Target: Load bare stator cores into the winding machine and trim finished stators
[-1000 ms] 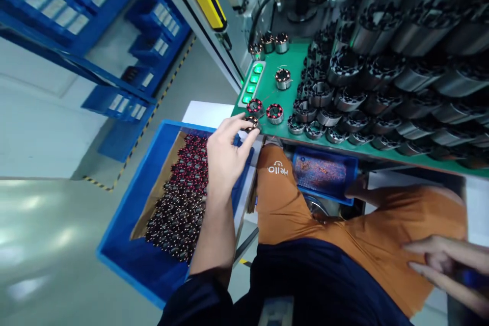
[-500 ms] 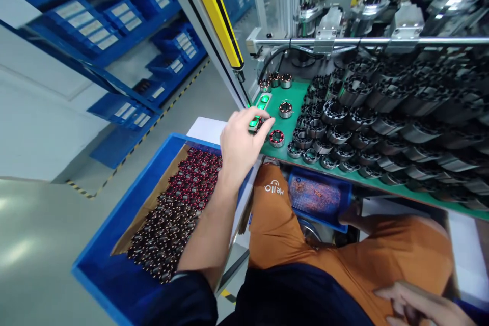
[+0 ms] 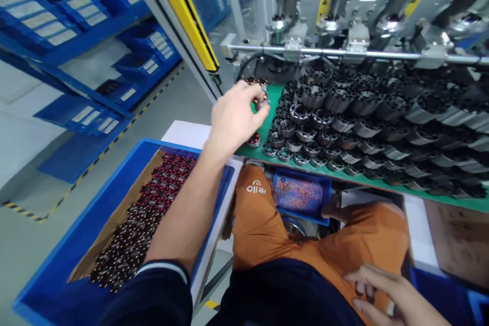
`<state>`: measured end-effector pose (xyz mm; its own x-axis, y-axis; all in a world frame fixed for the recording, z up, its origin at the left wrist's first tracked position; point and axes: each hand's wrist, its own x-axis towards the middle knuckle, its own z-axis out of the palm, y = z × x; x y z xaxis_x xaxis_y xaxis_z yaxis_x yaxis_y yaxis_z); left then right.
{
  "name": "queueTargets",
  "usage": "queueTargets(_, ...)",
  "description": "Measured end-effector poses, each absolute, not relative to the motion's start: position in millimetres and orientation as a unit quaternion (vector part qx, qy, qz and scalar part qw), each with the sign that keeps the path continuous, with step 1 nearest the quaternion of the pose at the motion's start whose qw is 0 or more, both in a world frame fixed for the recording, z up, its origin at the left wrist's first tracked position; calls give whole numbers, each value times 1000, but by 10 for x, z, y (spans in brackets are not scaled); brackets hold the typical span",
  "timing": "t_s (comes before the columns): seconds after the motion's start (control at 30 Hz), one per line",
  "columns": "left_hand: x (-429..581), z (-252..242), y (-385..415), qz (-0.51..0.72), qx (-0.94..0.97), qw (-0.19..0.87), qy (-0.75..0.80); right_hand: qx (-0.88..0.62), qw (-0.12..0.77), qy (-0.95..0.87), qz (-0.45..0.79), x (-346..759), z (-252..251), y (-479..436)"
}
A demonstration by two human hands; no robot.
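My left hand (image 3: 237, 114) reaches over the left end of the green mat (image 3: 275, 94). Its thumb and fingers close round a small copper-wound stator (image 3: 263, 97), which they partly hide. Just below the hand, a stator with red-and-dark windings (image 3: 253, 139) stands on the mat. More copper-wound stators (image 3: 256, 81) show behind the fingertips. My right hand (image 3: 382, 293) rests low over my thigh, fingers loosely bent and apart, holding nothing.
Stacked dark stator cores (image 3: 344, 127) fill the mat to the right, below a metal rail (image 3: 328, 52) and machine heads. A blue bin (image 3: 82, 214) of wound stators sits at left. A small blue tray (image 3: 301, 193) lies under the bench edge. A yellow post (image 3: 187, 15) stands beyond.
My left hand has moved onto a copper-wound stator and now covers the green-lit strip that showed earlier. The view has shifted right. My right hand stays by my lap.
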<state>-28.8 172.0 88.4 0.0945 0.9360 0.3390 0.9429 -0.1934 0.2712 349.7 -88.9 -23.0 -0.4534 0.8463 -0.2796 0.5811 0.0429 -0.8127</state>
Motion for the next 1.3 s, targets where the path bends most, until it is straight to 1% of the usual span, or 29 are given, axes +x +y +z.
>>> queueTargets(0.07, -206, 1056, 1350, -310, -765, -80, -559, -531, 167, -683, 472, 3388, -101, -837)
queueTargets(0.1, -144, 1109, 1171, -340, -771, -138, -520, -547, 200, -662, 473, 3312, -31, -792)
queueTargets(0.17, 10, 1119, 860, -371, -786, -262, -420, -561, 301, -591, 496, 3135, 96, -671)
queueTargets(0.23, 189, 1004, 625, -360, -791, -347, -353, -498, 421, -496, 574, 2957, 178, -530)
queueTargets(0.3, 360, 816, 457, -339, -786, -396, -332, -426, 438, -438, 660, 2812, 211, -408)
queueTargets(0.37, 488, 620, 340, -334, -766, -434, -337, -407, 432, -409, 693, 2725, 212, -335)
queueTargets(0.43, 552, 462, 261, -352, -730, -467, -353, -407, 431, -397, 701, 2701, 201, -317)
queueTargets(0.53, 552, 319, 192, -395, -702, -460, -375, -410, 437, -386, 701, 2754, 182, -345)
queueTargets(0.67, 491, 251, 153, -421, -749, -374, -348, -442, 436, -377, 687, 2824, 186, -360)
queueTargets(0.77, 461, 247, 132, -426, -768, -341, -336, -461, 435, -373, 678, 2809, 210, -335)
queueTargets(0.93, 460, 172, 133, -370, -810, -304, -338, -474, 448, -361, 667, 2789, 221, -295)
queueTargets(1.13, 414, -223, 195, -257, -842, -292, -373, -497, 501, -372, 603, 2877, 222, -323)
queueTargets(1.2, 432, -276, 186, -294, -804, -325, -401, -508, 509, -383, 580, 2875, 215, -345)
queueTargets(1.3, 536, -150, 139, -445, -714, -358, -406, -504, 517, -395, 568, 2812, 187, -368)
